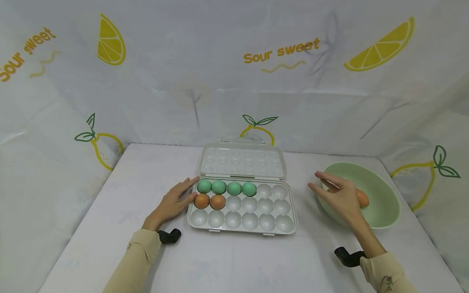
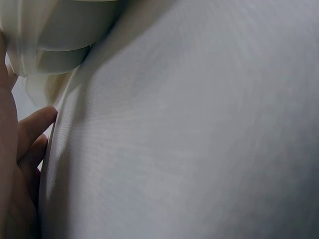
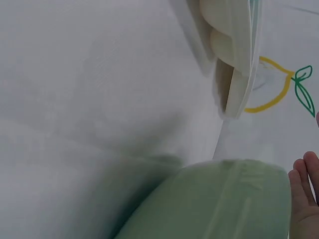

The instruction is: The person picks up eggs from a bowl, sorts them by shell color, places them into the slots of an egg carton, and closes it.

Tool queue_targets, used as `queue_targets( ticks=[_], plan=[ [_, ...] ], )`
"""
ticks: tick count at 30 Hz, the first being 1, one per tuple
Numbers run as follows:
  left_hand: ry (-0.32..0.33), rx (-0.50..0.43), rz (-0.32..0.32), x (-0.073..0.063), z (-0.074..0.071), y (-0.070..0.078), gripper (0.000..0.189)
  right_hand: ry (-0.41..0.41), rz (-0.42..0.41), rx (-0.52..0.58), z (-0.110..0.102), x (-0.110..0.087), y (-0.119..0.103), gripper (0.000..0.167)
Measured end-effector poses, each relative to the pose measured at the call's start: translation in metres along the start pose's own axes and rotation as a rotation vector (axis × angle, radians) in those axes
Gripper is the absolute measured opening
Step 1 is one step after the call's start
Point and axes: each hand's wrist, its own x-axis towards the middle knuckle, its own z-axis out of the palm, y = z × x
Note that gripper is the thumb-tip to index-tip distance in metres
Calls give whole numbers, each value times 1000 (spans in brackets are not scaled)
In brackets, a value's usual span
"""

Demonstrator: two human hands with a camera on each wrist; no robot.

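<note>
A white egg tray (image 1: 250, 221) lies on the table with its clear lid (image 1: 242, 171) folded back. Several green eggs (image 1: 219, 187) fill the left part of its back row, and two brown eggs (image 1: 218, 202) sit at the left of the middle row. My left hand (image 1: 172, 203) rests with extended fingers (image 2: 37, 127) at the tray's left edge. Over the left rim of a pale green bowl (image 1: 386, 203) is my right hand (image 1: 344, 199), thumb and fingers apart and nothing between them. Behind it a brown egg (image 1: 362, 198) shows in the bowl, partly hidden.
A white cloth covers the table (image 1: 234, 264). Behind it hangs a white curtain (image 1: 165, 81) printed with lemons. A black wrist device (image 1: 170, 236) sits at the left wrist, and another black device (image 1: 349, 257) at the right.
</note>
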Motion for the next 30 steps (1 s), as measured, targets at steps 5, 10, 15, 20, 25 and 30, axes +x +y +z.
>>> queue_targets(
  ticks=[5,10,15,20,25,30],
  plan=[
    [0,3,-4,0,0,-1,57,20,63,-26,-14,-4,12,41],
    [3,1,-4,0,0,-1,57,14,-21,2,-26,-4,24,44],
    [0,-3,-13,-1,0,0,57,6,-43,-43,-39,-5,31,42],
    [3,-10,-7,-1,0,-1,57,0,-48,-133,-48,-9,36,44],
    [6,-10,4,-1,0,-2,57,-13,-95,-186,-51,-9,43,45],
    [2,3,5,0,1,-2,57,-11,-157,-253,-54,-7,51,44]
  ],
)
